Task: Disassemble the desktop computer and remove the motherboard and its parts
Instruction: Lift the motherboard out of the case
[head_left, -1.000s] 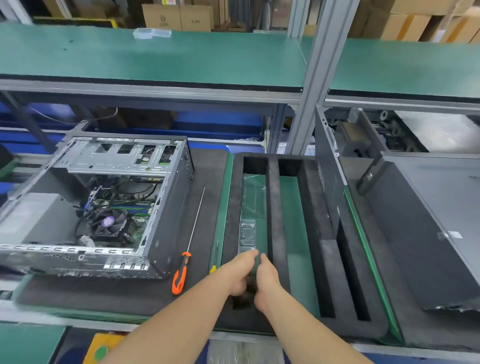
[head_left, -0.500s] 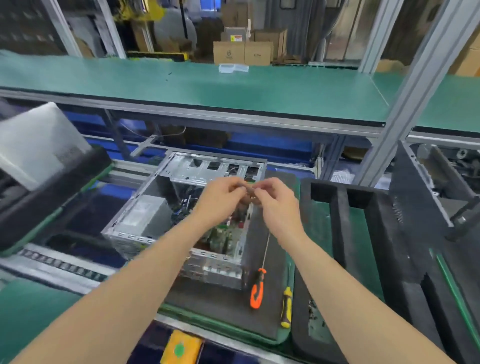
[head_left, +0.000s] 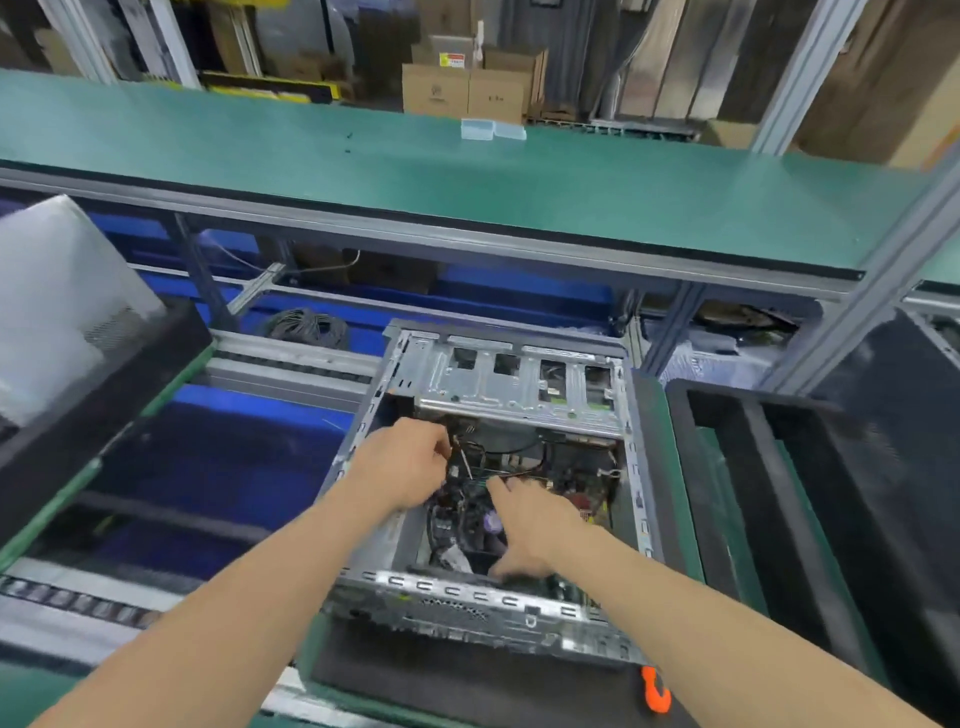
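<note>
Open-topped computer case (head_left: 519, 384) lies with its long axis pointing away from the person. Hands (earlier joined above it) now inside: left hand (head_left: 410, 462) curled, hold unclear; right hand (head_left: 530, 525) fingers straight, cables (head_left: 470, 460) between them.

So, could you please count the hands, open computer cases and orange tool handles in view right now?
Hands: 2, left hand and right hand
Open computer case: 1
Orange tool handle: 1
Total: 4
</note>
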